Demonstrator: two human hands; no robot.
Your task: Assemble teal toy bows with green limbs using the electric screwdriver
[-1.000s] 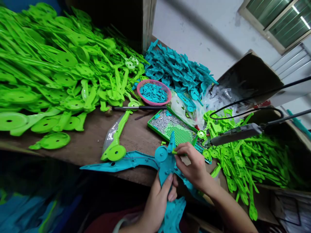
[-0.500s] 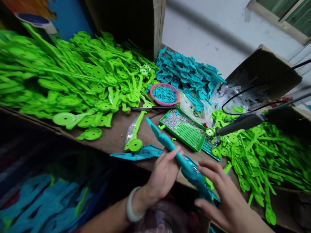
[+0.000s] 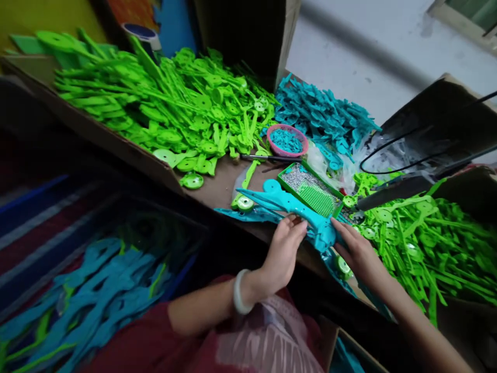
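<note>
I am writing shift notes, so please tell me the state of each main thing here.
Blue part: held
Left hand: curled against the blue part
Right hand: gripping the blue part's end
Green tray: open, partly covered by silvery bits
Pink basket: open, filled with small blue pieces
Blue crate: open, loaded

long blue plastic pc [image 3: 302, 208], glossy, slanting, btwn L hand [image 3: 281, 256] & R hand [image 3: 359, 255]

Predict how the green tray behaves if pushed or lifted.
The green tray looks low and flat, so probably won't tip. Loose silvery pieces heaped toward one end likely make that end heavier and may slide if it tilts.
</note>
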